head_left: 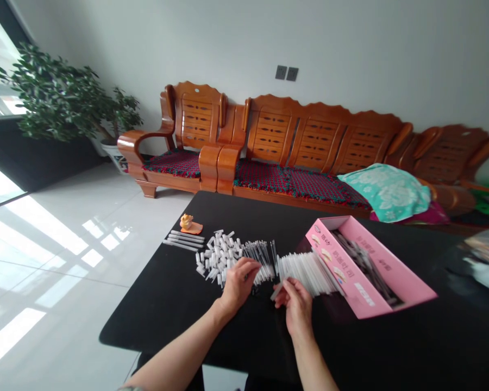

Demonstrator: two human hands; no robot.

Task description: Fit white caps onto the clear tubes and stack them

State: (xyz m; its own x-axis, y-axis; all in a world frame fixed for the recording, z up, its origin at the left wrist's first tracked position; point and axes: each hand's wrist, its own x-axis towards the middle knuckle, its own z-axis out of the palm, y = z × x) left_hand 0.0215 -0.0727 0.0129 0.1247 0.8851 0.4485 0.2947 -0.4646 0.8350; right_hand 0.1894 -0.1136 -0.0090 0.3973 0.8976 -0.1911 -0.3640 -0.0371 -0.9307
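On the black table point(179, 304), my left hand point(239, 281) lies over a heap of thin pen refills point(261, 253), its fingers curled and pinching among them. My right hand point(296, 302) is closed on a single white pen barrel point(277, 290), held at a slant just in front of a fanned row of white barrels point(305, 269). A pile of small white caps point(217, 254) lies left of the left hand. A few assembled white pens point(184, 240) rest in a row farther left.
An open pink box point(367, 271) with dark pens inside sits right of the barrels. A small orange figurine point(188, 223) stands near the table's far left edge. Behind the table are a wooden sofa point(309, 146) and chair point(175, 141), and a potted plant point(61, 98).
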